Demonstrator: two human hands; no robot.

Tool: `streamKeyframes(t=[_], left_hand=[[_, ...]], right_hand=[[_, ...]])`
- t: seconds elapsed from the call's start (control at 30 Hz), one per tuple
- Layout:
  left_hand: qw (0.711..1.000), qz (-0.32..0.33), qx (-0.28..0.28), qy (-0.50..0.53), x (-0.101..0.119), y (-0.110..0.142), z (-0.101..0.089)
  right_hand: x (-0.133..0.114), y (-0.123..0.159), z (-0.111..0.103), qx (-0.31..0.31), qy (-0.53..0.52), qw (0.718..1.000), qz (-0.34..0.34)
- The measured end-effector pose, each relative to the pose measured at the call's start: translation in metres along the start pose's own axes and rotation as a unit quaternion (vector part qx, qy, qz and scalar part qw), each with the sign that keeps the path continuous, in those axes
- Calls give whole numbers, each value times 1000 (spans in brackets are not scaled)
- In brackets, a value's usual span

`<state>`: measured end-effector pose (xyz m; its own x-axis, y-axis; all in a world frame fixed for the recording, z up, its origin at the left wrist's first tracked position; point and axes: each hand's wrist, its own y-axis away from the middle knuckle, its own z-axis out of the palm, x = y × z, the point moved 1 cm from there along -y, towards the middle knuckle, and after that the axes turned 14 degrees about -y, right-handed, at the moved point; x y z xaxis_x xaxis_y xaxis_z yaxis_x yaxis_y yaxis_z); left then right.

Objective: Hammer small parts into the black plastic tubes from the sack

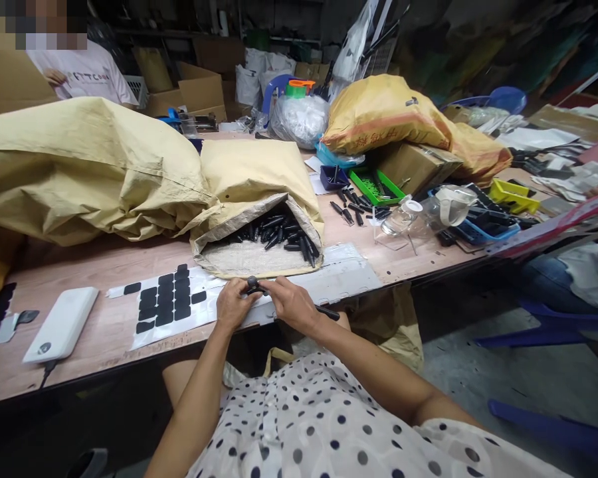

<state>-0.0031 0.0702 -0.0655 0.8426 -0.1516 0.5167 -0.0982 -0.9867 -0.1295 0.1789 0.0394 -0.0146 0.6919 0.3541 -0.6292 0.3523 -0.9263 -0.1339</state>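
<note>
At the table's near edge, my left hand (233, 304) and my right hand (294, 304) are closed with fingertips close together. Both pinch a small black piece (252, 282) with a rounded end; most of it is hidden by the fingers. From under my right wrist a black rod (329, 313) sticks out, and I cannot tell whether that hand holds it. Just beyond the hands, a beige sack (259, 166) lies with its mouth towards me, full of black tapered parts (279, 232). Left of my hands is a white sheet (204, 273) bearing rows of black rounded-square stickers (165, 299).
A white power bank (62, 324) with a cable lies at the left. Another large sack (90, 166) stands behind it. To the right are a green tray (376, 186), a clear jug (446, 206) and a blue basket (493, 232). A person (87, 73) is across the table.
</note>
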Motion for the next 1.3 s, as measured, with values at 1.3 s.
streamKeyframes(t=[1.3], left_hand=[[938,38,-338,68,23,111,47]], right_hand=[[64,-49,-4,46,146,988,-4]])
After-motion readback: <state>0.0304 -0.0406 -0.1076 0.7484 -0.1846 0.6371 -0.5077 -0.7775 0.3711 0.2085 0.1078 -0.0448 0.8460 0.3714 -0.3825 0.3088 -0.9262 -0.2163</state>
